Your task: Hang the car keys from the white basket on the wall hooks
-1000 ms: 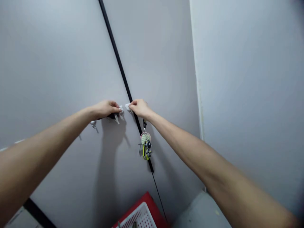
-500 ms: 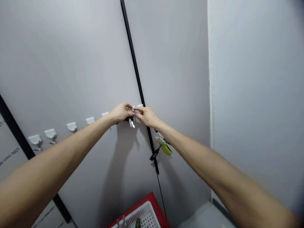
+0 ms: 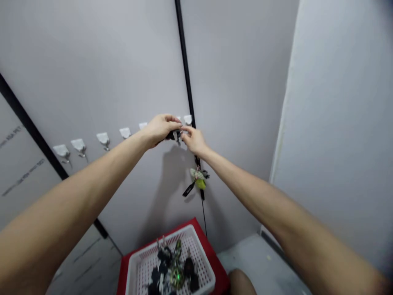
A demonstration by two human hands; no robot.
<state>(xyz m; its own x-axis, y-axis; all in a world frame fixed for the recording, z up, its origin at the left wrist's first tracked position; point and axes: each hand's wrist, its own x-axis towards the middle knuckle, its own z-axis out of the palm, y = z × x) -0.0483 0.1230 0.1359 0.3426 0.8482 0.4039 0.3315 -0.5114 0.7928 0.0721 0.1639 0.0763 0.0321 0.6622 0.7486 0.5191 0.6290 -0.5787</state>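
My left hand [image 3: 162, 129] is closed on a bunch of keys [image 3: 175, 135] with a dark fob, held up against the grey panel. Thumb and forefinger of my right hand [image 3: 195, 140] pinch at the same bunch, by its ring, from the right. Partly behind the fingers is a white adhesive hook, and another white hook [image 3: 188, 119] shows just above my right hand. Below that hand hangs a key bunch with a green and yellow charm [image 3: 200, 179] and a black tag [image 3: 188, 189]; what it hangs from is hidden.
More white hooks [image 3: 103, 138] run in a row to the left. Below stands a white perforated basket [image 3: 201, 250] on a red surface [image 3: 219, 270], holding several key bunches [image 3: 176, 276]. A black strip [image 3: 186, 65] crosses the panel; a pale wall [image 3: 334, 102] bounds the right side.
The view has tilted down, bringing the basket and its keys into sight. Both hands stay together at the key bunch, with the fingers slightly shifted.
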